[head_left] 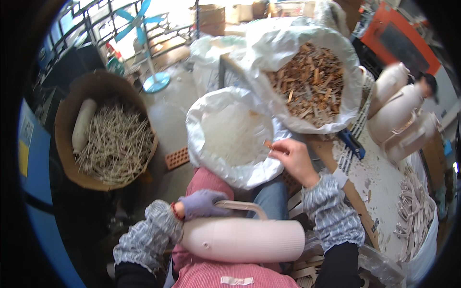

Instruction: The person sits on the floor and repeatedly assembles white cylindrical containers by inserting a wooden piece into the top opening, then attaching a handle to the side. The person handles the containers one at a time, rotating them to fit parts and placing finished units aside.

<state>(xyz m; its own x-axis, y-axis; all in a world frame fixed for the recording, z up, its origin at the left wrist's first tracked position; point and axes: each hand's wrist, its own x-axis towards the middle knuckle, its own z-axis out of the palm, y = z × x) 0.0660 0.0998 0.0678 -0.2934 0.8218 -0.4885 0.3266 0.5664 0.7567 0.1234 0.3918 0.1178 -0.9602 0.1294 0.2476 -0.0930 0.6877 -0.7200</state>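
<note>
My left hand (205, 204), in a lavender glove, closes around the handle end of a pale pink plastic jug body (245, 240). The jug lies sideways across my lap, its ribbed base toward the right, its handle (247, 206) on the far side. My bare right hand (297, 162) pinches a small orange-brown strip (267, 143) between thumb and fingers. It hovers over the right side of a white plastic bag (194, 122) that stands open. Whitish, cloudy material (233, 137) shows inside this bag, too blurred to name.
Behind it, a large white sack (269, 48) holds brown chips (314, 81). A cardboard drum (67, 158) at left contains thin pale sticks and a pink cylinder. Right, a worktable (367, 192) bears a blue-handled tool (351, 144), jug bodies (396, 115) and pale strips (413, 206). A perforated brick (176, 158) lies nearby.
</note>
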